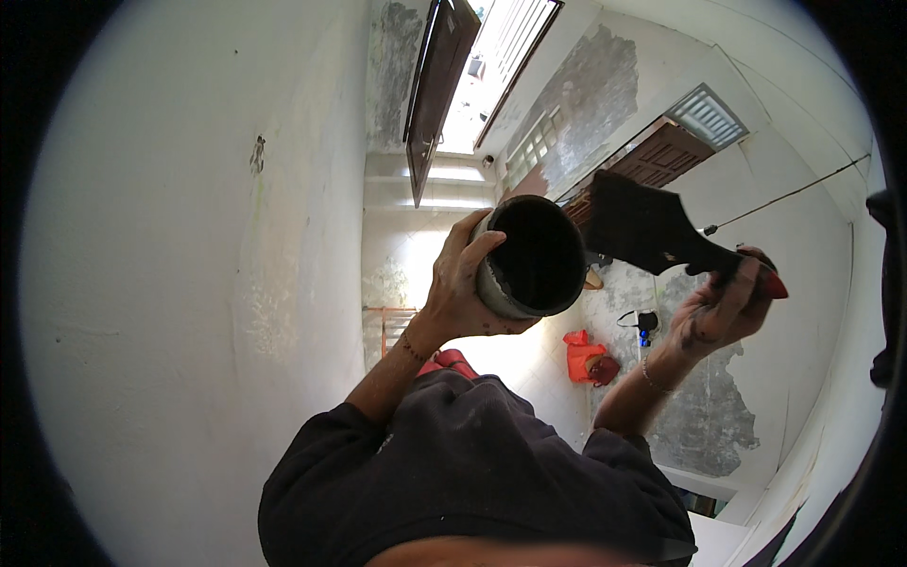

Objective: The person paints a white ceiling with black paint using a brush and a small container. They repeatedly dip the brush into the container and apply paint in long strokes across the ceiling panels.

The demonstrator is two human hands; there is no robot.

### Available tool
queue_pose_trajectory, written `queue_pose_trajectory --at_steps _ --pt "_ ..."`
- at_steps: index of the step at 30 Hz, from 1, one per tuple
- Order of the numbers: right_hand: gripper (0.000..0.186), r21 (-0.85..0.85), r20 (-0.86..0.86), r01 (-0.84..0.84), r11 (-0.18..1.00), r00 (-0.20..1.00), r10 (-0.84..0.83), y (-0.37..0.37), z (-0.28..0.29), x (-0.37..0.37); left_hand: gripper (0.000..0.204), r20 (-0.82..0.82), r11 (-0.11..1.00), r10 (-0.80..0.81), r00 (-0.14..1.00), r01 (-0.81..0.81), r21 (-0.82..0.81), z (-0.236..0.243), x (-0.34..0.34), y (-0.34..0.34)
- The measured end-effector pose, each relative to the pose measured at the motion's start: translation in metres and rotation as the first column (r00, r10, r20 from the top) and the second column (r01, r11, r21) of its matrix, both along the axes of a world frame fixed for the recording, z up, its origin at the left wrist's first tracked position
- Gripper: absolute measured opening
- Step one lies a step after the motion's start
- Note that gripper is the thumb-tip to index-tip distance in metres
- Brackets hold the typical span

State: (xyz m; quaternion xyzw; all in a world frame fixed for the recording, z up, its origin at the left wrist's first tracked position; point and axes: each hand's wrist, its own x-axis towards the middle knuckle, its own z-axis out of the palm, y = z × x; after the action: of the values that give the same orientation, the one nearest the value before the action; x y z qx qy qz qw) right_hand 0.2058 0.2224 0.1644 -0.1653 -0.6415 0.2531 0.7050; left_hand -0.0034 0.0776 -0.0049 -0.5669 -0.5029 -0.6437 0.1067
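Observation:
My left hand is wrapped round the side of a grey cylindrical can, its thumb over the rim. The can's mouth faces up toward me, and its inside is too dark to show what it holds. Higher and to the right, my right hand grips the handle of a scraper with a broad, dark, flared blade and a red handle end. The blade points left toward the can's mouth, close to its rim; whether they touch I cannot tell. Dark smudges mark both hands.
A white wall fills the left side. Ahead stand an open brown door and another brown door. An orange-red bag and a small black item lie below. A dark cord runs at the right. Grey bare patches show on the walls.

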Motion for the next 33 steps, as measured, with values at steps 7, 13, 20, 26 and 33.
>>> queue_pose_trajectory --at_steps 7,13,20,26,33 --pt "0.019 -0.028 0.144 0.007 1.0 0.99 -0.003 -0.019 -0.028 -0.001 0.12 0.012 0.994 -0.065 0.998 0.064 0.089 0.008 0.007 0.017" --pt "0.011 -0.144 0.463 -0.075 0.987 0.876 0.134 -0.02 -0.03 -0.01 0.119 0.028 0.999 -0.032 0.999 0.033 -0.032 0.006 0.008 0.019" --pt "0.012 0.013 0.513 -0.036 0.999 0.858 0.024 -0.033 -0.027 -0.004 0.12 0.059 0.992 -0.123 0.991 0.125 -0.025 -0.007 0.005 0.021" --pt "0.012 0.043 0.527 0.021 0.999 0.849 -0.04 -0.036 -0.029 0.009 0.12 0.026 0.979 -0.2 0.98 0.2 -0.022 0.003 0.009 0.028" --pt "0.008 0.012 0.551 0.099 0.995 0.83 -0.089 -0.043 -0.028 0.024 0.119 -0.003 0.975 -0.221 0.975 0.221 -0.005 0.013 0.015 0.029"
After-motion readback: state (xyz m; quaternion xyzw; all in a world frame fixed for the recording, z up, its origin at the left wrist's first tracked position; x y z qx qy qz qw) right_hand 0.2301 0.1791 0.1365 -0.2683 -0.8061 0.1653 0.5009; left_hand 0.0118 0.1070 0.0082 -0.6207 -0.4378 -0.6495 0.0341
